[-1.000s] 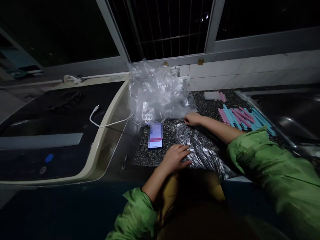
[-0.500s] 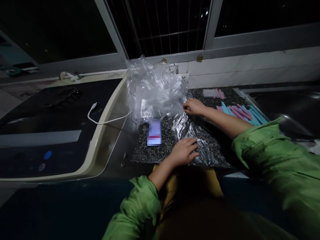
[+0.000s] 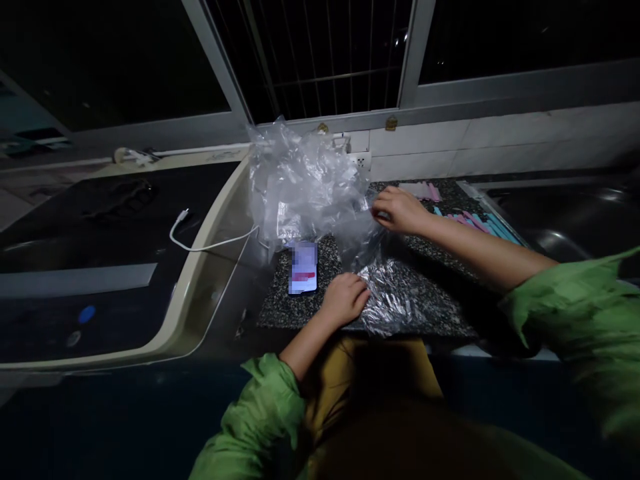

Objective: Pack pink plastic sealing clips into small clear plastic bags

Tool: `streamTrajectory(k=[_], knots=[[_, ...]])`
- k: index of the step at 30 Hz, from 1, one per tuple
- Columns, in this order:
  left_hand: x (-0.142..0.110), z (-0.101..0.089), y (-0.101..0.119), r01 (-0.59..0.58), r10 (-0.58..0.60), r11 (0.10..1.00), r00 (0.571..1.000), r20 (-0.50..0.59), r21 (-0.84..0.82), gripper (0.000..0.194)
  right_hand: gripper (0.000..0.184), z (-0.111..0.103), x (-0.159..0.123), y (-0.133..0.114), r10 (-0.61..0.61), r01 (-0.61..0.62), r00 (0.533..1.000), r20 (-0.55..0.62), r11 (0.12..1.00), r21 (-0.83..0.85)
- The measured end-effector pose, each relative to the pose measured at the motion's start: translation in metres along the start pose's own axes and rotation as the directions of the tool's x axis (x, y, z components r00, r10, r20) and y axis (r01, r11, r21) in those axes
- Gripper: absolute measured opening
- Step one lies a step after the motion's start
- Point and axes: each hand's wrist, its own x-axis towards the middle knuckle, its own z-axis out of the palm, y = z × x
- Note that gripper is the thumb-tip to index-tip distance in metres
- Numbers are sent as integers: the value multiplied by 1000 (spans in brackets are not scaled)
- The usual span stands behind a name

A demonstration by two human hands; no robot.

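With right hand [image 3: 403, 212], fingertips drawn together, pinches far edge of clear plastic bag [image 3: 393, 293]; with left hand [image 3: 344, 299], fingers loosely curled, touches its left side, cannot tell whether gripping. On speckled counter [image 3: 283, 303]: bag spread out right of lit phone [image 3: 303, 268], in front of crumpled plastic heap [image 3: 310, 187]; pink and blue strips [image 3: 483, 223] near sink [image 3: 565, 230]

Green sleeves [image 3: 570, 313], yellow cloth [image 3: 336, 380], speckled black-and-grey counter [image 3: 286, 312], pink and blue strips [image 3: 493, 225].

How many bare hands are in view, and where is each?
2: the left hand at the clear plastic, right of the phone; the right hand farther back, right of the plastic heap.
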Motion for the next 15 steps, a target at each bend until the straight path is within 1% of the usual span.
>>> streamTrajectory(k=[1, 3, 5, 7, 9, 13, 14, 15], knots=[[-5, -3, -4, 110, -109, 994, 993, -43, 14, 28, 16, -3, -6, -2, -34, 33, 999, -34, 999, -11], [-12, -5, -10, 297, -296, 955, 951, -90, 5, 22, 16, -9, -18, -7, -81, 78, 993, -84, 996, -38], [-14, -3, -11, 407, -407, 913, 910, -83, -19, 16, 17, -13, -28, -14, -102, 95, 988, -113, 993, -64], [-11, 1, -8, 464, -465, 885, 884, -53, -26, 19, 18, -15, -37, -19, -107, 97, 986, -130, 992, -82], [-4, 3, -4, 517, -518, 856, 855, -25, -14, 26, 19, -18, -45, -22, -106, 94, 984, -143, 992, -88], [11, 1, -1, 635, -636, 772, 771, 32, 37, 43, 18, -24, -62, -27, -119, 107, 976, -183, 991, -78], [15, 0, -3, 644, -646, 763, 762, 44, 49, 43, 19, -25, -67, -29, -128, 115, 972, -195, 990, -76], [17, -1, -4, 643, -646, 763, 762, 52, 58, 39, 19, -26, -73, -31, -137, 123, 969, -206, 989, -76]])
